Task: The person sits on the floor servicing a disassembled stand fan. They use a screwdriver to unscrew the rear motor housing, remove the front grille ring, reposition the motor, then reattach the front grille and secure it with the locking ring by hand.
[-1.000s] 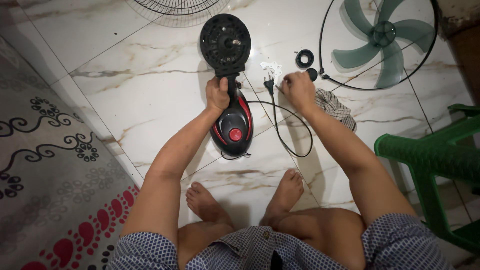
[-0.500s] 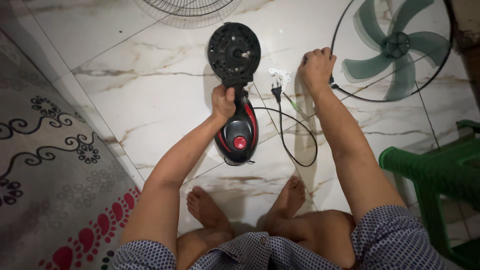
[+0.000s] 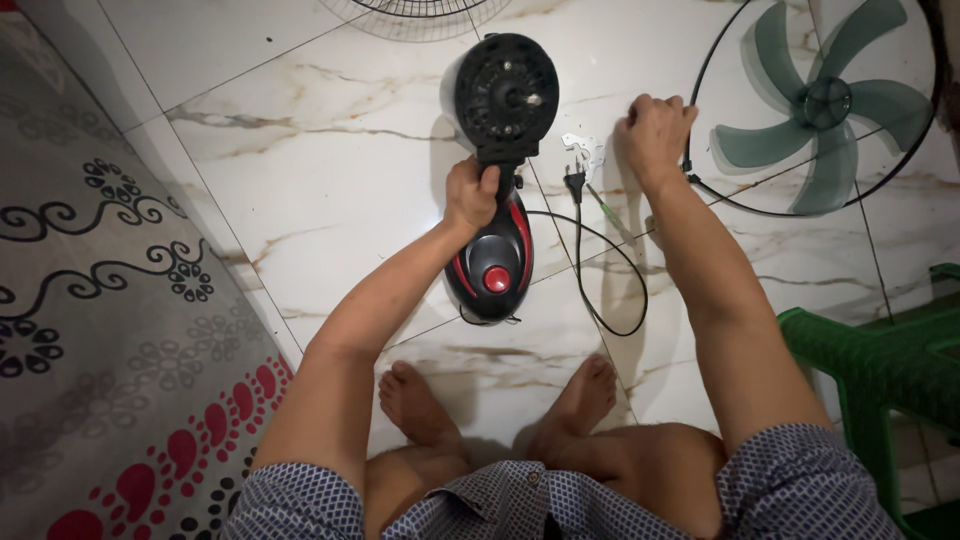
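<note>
A black and red fan body (image 3: 495, 255) stands on the marble floor, its round black motor head (image 3: 505, 92) at the top. My left hand (image 3: 470, 193) grips the neck between base and motor head. My right hand (image 3: 655, 128) rests fingers-down on the floor by the edge of a wire fan guard (image 3: 700, 190); whether it holds anything is hidden. A black power cord (image 3: 590, 270) with its plug (image 3: 575, 181) loops between my arms. A small white piece (image 3: 583, 150) lies near the plug.
A translucent green fan blade (image 3: 825, 105) lies inside the wire guard at right. Another wire grille (image 3: 420, 15) is at the top edge. A green plastic chair (image 3: 880, 370) stands at right, a patterned rug (image 3: 90, 300) at left. My bare feet (image 3: 500, 400) are below the fan.
My right hand moved from beside the fan neck out to the right, to the rim of the wire guard. The left hand kept its grip on the fan neck.
</note>
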